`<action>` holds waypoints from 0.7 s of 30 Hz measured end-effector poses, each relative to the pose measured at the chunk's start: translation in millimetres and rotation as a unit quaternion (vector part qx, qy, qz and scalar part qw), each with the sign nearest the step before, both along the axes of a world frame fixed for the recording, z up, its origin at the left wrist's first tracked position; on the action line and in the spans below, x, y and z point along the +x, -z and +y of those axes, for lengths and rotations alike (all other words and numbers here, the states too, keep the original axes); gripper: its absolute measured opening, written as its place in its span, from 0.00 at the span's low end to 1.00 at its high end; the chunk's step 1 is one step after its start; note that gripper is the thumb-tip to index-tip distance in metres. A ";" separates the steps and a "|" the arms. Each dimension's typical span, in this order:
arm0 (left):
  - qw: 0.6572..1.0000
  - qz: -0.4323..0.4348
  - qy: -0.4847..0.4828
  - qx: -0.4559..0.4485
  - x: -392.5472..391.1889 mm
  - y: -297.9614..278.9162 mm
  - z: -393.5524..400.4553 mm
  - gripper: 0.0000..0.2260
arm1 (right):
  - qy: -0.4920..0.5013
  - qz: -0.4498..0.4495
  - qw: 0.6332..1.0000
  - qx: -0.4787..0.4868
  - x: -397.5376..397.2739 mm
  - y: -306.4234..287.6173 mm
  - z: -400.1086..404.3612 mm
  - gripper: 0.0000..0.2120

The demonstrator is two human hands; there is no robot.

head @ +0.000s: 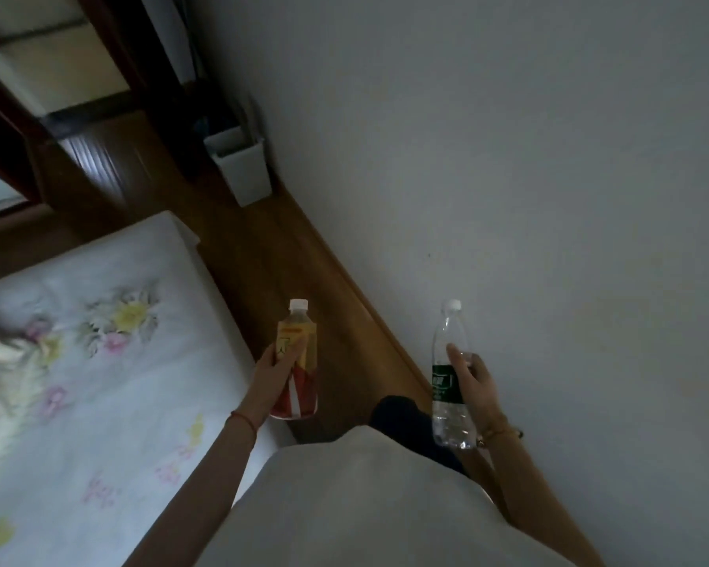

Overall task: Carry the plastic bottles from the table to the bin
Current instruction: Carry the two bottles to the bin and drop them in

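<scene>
Your left hand (277,372) grips the yellow bottle (297,362), your right hand (473,376) the clear bottle (451,382); bare floor (271,255) runs between bed (99,341) edge and wall (508,157) to the bin (244,169).

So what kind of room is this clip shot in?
Most likely a bedroom at home: a bed with a floral sheet fills the left, a wooden floor runs along a plain wall, and a small white bin stands against that wall ahead.

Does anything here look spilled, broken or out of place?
Nothing stands out. Both capped bottles are upright, the yellow-labelled bottle in the left hand, the clear bottle in the right hand; the bin stands upright.
</scene>
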State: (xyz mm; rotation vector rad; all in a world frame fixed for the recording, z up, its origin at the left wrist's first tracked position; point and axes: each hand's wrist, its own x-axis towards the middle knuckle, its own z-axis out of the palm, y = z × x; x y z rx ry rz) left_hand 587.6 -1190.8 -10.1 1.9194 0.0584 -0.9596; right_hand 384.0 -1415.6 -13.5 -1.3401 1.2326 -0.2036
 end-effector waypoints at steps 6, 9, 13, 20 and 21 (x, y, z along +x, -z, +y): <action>0.992 0.009 -0.127 -0.003 83.6 24.3 -23.5 0.19 | -0.083 0.015 0.996 -0.009 135.4 19.4 -59.8 0.20; 0.984 -0.001 -0.180 0.010 133.4 32.6 -39.6 0.14 | -0.118 0.013 0.993 -0.018 206.4 31.4 -95.6 0.23; 0.976 -0.013 -0.218 0.016 219.3 26.6 -60.3 0.14 | -0.148 0.009 0.989 -0.020 324.3 21.1 -140.3 0.16; 0.952 -0.029 -0.303 0.015 368.8 -0.3 -65.2 0.24 | -0.305 -0.003 0.952 -0.023 533.5 3.8 -159.1 0.19; 0.948 -0.024 -0.316 0.012 384.9 -1.5 -64.2 0.26 | -0.320 0.006 0.947 -0.025 556.4 5.3 -155.1 0.19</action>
